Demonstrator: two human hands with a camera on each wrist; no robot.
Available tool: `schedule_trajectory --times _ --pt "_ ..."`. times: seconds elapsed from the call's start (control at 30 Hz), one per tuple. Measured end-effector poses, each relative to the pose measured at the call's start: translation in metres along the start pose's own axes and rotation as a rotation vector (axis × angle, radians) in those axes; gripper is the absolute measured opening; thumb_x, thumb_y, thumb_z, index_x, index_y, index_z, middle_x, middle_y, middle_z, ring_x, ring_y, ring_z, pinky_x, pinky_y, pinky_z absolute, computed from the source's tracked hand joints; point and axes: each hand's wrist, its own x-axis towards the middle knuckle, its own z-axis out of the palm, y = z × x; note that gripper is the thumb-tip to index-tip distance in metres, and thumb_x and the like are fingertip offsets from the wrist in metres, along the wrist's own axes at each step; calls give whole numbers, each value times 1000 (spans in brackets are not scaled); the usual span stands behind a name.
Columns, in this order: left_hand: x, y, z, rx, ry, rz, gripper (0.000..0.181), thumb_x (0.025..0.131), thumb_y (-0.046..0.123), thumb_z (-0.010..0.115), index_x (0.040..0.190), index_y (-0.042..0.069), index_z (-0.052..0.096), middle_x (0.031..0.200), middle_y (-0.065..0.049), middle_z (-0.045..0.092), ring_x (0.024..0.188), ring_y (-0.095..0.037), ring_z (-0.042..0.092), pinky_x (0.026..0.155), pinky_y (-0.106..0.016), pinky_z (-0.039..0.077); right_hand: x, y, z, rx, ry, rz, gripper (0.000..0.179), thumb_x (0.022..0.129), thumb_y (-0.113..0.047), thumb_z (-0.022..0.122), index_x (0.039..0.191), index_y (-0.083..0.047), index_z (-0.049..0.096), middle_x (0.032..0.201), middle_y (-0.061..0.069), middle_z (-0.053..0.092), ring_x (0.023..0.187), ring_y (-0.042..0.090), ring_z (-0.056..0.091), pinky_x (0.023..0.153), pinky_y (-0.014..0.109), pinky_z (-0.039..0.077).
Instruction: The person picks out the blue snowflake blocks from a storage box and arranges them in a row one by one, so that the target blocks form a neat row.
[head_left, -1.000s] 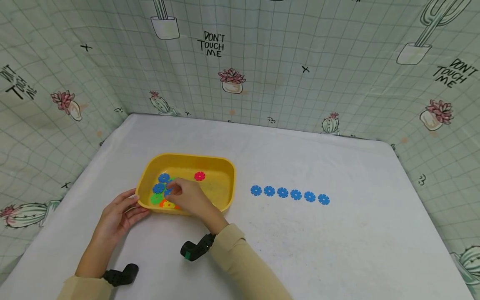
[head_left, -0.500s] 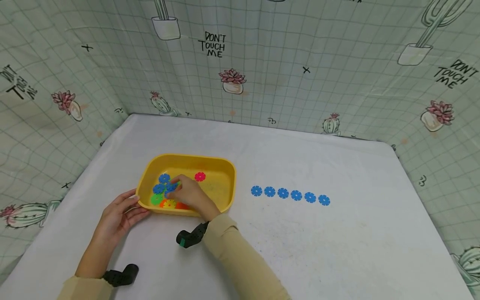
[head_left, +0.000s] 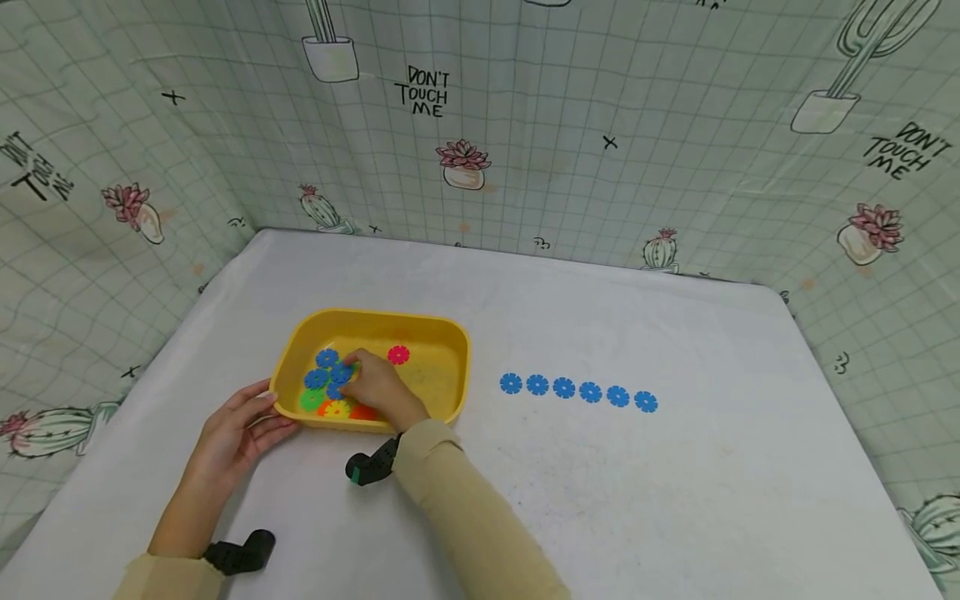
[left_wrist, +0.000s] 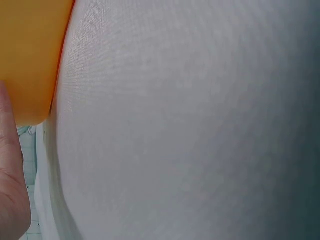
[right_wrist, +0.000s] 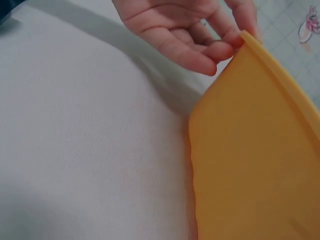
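Observation:
At the near left corner of the yellow plastic tray, my left hand holds on, thumb at the rim and other fingers against the outer wall. The right wrist view also shows this hand at the tray's corner. Inside the tray, my right hand has thumb and index finger at the edges of a blue notched disc. More blue discs lie around it, with green, yellow and orange ones nearby. The tray wall hides the right fingers in the right wrist view.
Right of the tray, several blue notched discs lie in a slightly slanting row on the white tabletop. A lone red disc sits in the back part of the tray. A printed cloth hangs behind the table.
My right hand and forearm have shifted slightly left, and more of the blue disc between thumb and index finger shows. The left hand and the tray have stayed in place.

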Motion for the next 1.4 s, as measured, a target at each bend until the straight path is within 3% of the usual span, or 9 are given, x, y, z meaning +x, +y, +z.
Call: schedule_trajectory --times 0.13,0.2,0.4,0.7,1.03,1.4 --pt "0 0 0 4 -4 -6 14 95 16 53 102 26 59 87 4 69 76 -13 69 72 -28 58 4 0 3 -26 24 13 36 85 -16 68 120 -14 58 122 1 60 96 14 51 96 25 45" --pt "0 0 0 9 -2 -8 13 94 17 55 103 26 59 87 4 69 77 -13 69 73 -28 58 5 0 4 -32 29 20 36 86 -17 67 120 -15 57 124 2 59 99 15 52 98 26 45" --pt "0 0 -1 14 -5 -5 13 93 18 57 103 26 58 88 4 69 77 -13 69 73 -28 58 7 -2 6 -103 41 40 35 88 -24 64 121 -21 52 120 1 60 96 17 51 93 26 46" --pt "0 -1 -2 7 -14 -11 13 94 17 56 103 26 58 88 4 69 77 -13 69 73 -28 58 7 -8 10 -343 34 94 32 89 -32 62 118 -28 49 110 0 63 85 18 52 85 28 47" --pt "-1 -2 -2 4 -12 -1 13 93 17 56 103 25 59 87 3 69 77 -13 69 73 -28 58 8 -11 13 -369 45 132 33 90 -39 59 119 -30 49 109 0 63 84 18 52 83 28 46" --pt "0 -2 -2 -6 -25 11 13 93 16 56 102 25 60 86 3 70 76 -13 69 72 -28 58 8 -14 12 -415 45 126 30 89 -35 61 115 -29 47 89 2 59 77 18 50 74 28 44"
